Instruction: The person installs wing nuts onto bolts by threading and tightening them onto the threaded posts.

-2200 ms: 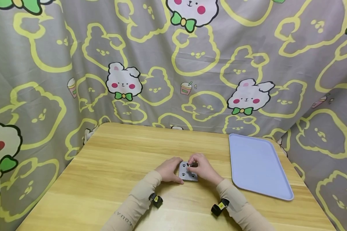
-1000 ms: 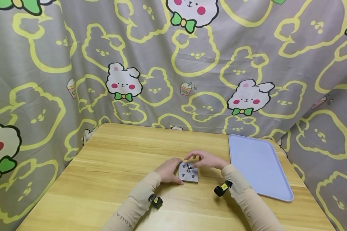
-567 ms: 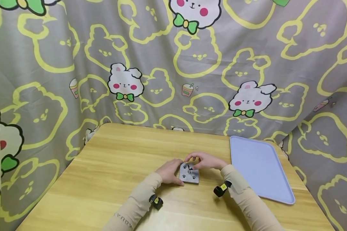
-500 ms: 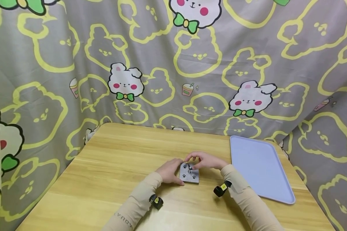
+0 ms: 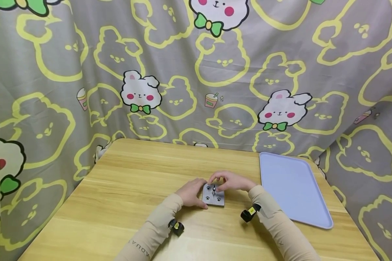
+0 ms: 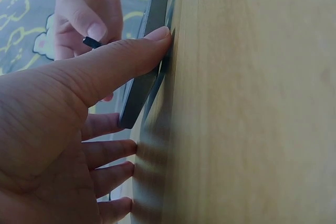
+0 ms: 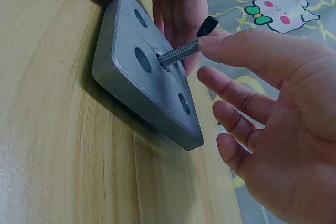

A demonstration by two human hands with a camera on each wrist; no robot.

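A grey metal plate [image 5: 209, 202] with several holes lies on the table, its rim slightly raised in the wrist views. From its middle rises a threaded wing screw [image 7: 181, 53] with a black head. My left hand [image 5: 191, 193] holds the plate by its edges, thumb on the near side and fingers at the far corner. The right hand [image 5: 234, 181] is over the plate's right part. Its thumb [image 7: 220, 48] presses the black head, and the index finger lies beyond, mostly hidden in the right wrist view. The other fingers are loosely bent, touching nothing.
A pale blue tray [image 5: 292, 188] lies at the table's right side, beyond the right forearm. Patterned grey curtains [image 5: 183, 54] surround the wooden table [image 5: 134, 163] at the back and sides. A small black camera is strapped to each wrist.
From its close pinch over the screw, the right hand has swung outward with its wrist turned, fingers now more spread. The black head has turned a little. The left hand and plate stay put.
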